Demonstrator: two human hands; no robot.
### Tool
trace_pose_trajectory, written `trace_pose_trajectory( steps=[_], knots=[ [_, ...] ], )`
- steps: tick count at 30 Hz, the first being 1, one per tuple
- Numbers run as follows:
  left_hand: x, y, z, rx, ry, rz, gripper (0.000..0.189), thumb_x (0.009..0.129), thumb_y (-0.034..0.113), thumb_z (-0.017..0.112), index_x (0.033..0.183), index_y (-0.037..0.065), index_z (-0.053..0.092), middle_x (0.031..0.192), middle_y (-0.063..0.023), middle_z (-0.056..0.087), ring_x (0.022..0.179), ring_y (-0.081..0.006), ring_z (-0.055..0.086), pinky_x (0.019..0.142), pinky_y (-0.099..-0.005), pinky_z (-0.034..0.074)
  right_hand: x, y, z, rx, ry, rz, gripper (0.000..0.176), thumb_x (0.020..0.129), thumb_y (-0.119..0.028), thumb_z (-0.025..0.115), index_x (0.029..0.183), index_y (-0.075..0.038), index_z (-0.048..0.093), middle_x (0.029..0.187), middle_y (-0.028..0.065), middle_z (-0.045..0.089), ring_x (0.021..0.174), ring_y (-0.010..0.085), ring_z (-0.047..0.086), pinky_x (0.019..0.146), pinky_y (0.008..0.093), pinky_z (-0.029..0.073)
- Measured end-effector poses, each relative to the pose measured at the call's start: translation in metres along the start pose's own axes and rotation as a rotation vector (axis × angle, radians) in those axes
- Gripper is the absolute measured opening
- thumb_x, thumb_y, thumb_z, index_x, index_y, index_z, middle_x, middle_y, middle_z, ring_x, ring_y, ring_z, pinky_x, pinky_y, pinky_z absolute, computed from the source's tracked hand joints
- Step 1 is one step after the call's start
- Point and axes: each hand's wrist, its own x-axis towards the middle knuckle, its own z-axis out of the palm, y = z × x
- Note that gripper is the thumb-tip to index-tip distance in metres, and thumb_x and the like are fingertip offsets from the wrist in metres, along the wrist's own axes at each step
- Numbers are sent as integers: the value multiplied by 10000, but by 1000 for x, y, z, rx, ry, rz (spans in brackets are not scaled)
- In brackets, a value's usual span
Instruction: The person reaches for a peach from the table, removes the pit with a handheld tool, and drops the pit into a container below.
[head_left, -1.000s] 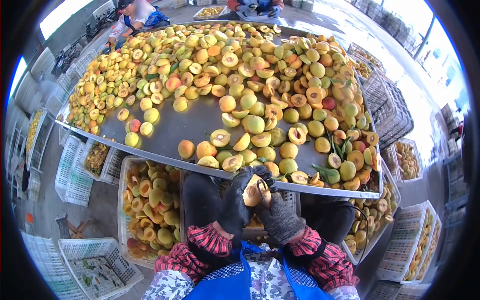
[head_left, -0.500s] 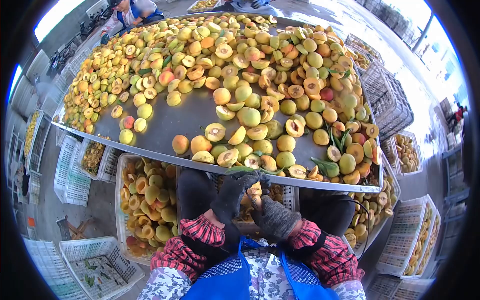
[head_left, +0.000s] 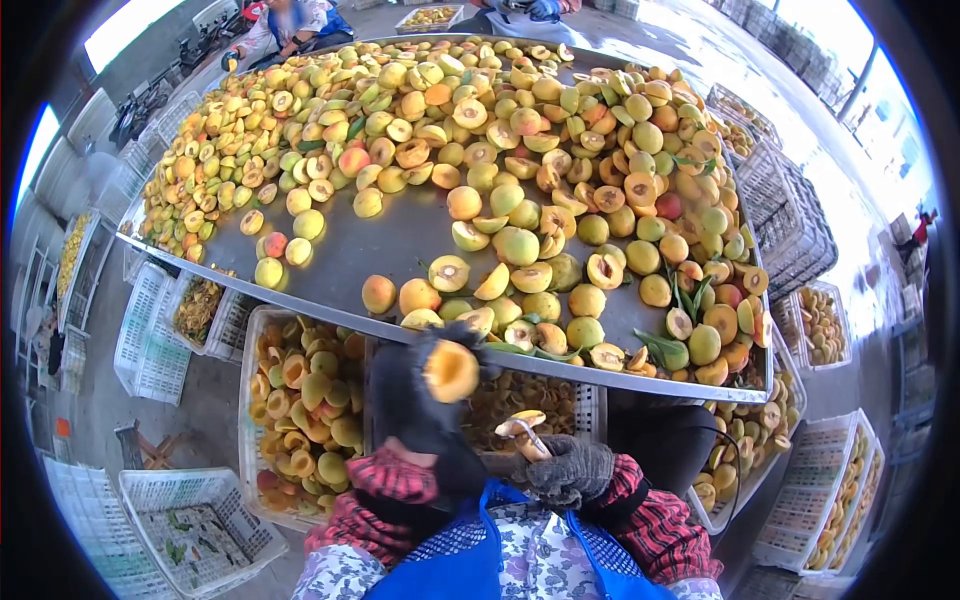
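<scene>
My left hand (head_left: 425, 385), in a dark glove and smeared by motion, holds a pitted peach half (head_left: 451, 371) with its hollow facing up, just below the metal table's front rim (head_left: 340, 318). My right hand (head_left: 568, 470), in a grey glove, is closed round a small tool (head_left: 532, 440) with a curved metal end. Another peach half (head_left: 521, 422) rests against the tool's tip. Whole and halved peaches (head_left: 517, 246) lie heaped on the table. Beneath my hands a crate (head_left: 592, 412) holds peach scraps.
A crate of peach halves (head_left: 245, 420) stands at the left, another (head_left: 790, 425) at the right. An open crate (head_left: 200, 535) with leaves is at lower left. Stacked crates (head_left: 785, 215) stand right of the table. Two people (head_left: 290, 28) sit beyond its far edge.
My hands have moved apart. My left hand went left with a peach half, and my right hand moved slightly down. The view has shifted, so the table appears a little lower and to the right.
</scene>
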Motion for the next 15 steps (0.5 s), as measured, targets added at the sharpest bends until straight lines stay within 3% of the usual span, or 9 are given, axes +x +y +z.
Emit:
trace_pose_trajectory(
  steps=[2, 4, 6, 9, 11, 13, 15],
  knots=[
    [-5, -77, -43, -348, 305, -45, 266, 899, 192, 447, 1057, -4, 531, 964, -104, 590, 878, -196, 584, 766, -317, 504, 1, -4, 16, -136, 226, -80, 197, 777, -190, 625, 900, -63, 539, 633, 4, 513, 478, 73, 473, 417, 210, 383],
    [-6, -80, -101, -257, 470, -143, 340, 926, 264, 390, 992, -14, 574, 922, -88, 615, 819, -193, 595, 725, -322, 492, 7, -1, 11, -935, 361, -25, 286, 801, -265, 592, 967, -37, 552, 676, 80, 580, 604, 207, 585, 541, 309, 463],
    [-1, -78, -145, 359, 328, -333, 397, 918, 311, 397, 901, -24, 610, 820, -94, 629, 769, -209, 603, 667, -343, 468, 17, 6, -11, -1466, 333, 276, 329, 809, -288, 568, 1013, -32, 554, 722, 138, 610, 716, 302, 626, 637, 369, 490],
    [29, -59, -143, 1101, 210, -403, 354, 877, 309, 457, 839, 6, 637, 778, -146, 633, 724, -299, 593, 664, -384, 443, 46, 71, -78, -1558, 190, 281, 381, 815, -320, 530, 1104, -71, 530, 880, 212, 611, 905, 380, 590, 770, 433, 464],
    [64, -63, -124, 738, 202, -380, 382, 840, 374, 489, 844, 22, 635, 812, -197, 607, 768, -359, 574, 694, -410, 442, 49, 77, -80, -1490, 253, 359, 378, 823, -324, 507, 1124, -95, 517, 950, 221, 597, 937, 368, 578, 792, 437, 453],
    [108, -89, -93, 786, 122, -150, 403, 824, 404, 490, 827, 28, 637, 824, -192, 615, 802, -367, 579, 718, -429, 443, 45, 58, -66, -1454, 230, 387, 432, 830, -369, 482, 1154, -84, 486, 1044, 240, 568, 975, 362, 562, 824, 438, 433],
    [153, -106, -47, 976, -16, -101, 432, 833, 428, 456, 829, 35, 637, 841, -206, 613, 848, -368, 576, 775, -444, 441, 26, 31, -40, -1388, 313, 268, 462, 823, -390, 492, 1144, -58, 485, 1041, 246, 569, 974, 378, 558, 820, 435, 435]
  ],
)
